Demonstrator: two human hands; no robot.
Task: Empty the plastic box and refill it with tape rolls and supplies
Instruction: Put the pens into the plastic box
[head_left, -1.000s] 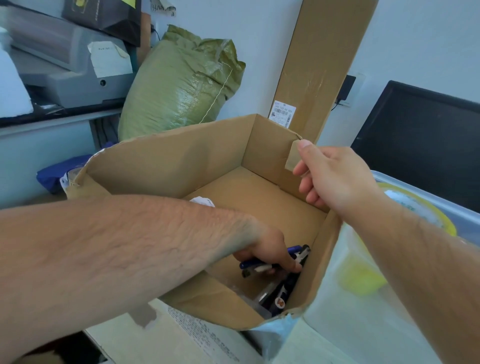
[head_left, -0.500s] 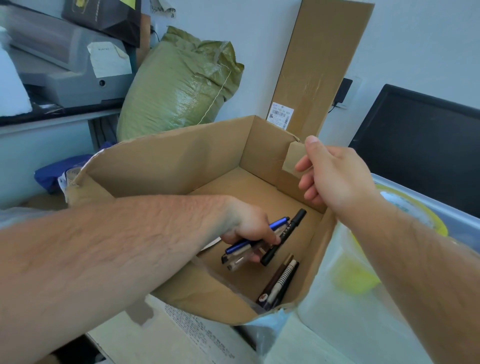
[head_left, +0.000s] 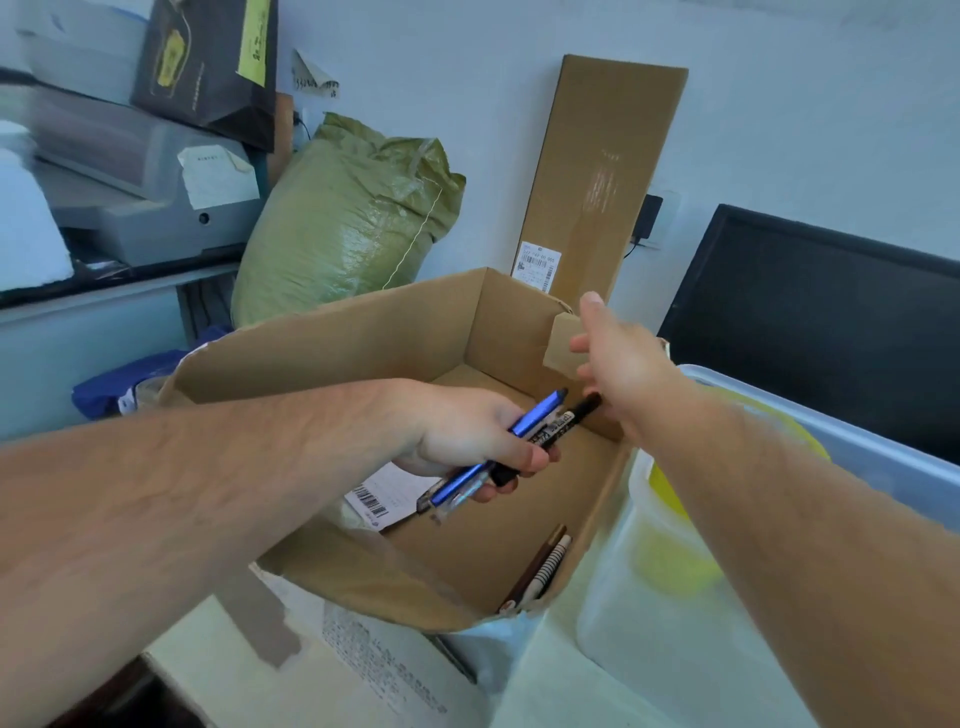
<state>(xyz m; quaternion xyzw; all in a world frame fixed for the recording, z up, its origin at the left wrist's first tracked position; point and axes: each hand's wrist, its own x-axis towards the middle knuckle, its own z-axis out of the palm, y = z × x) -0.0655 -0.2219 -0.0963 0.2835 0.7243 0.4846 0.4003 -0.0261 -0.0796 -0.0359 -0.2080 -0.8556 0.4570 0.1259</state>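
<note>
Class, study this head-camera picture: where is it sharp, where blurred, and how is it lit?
Head view: the pens in the left hand are fairly sharp; the right hand and the plastic box beside it are blurred; soft bluish light leaves only faint shadows inside the cardboard box; the green sack shows a mild sheen.
</note>
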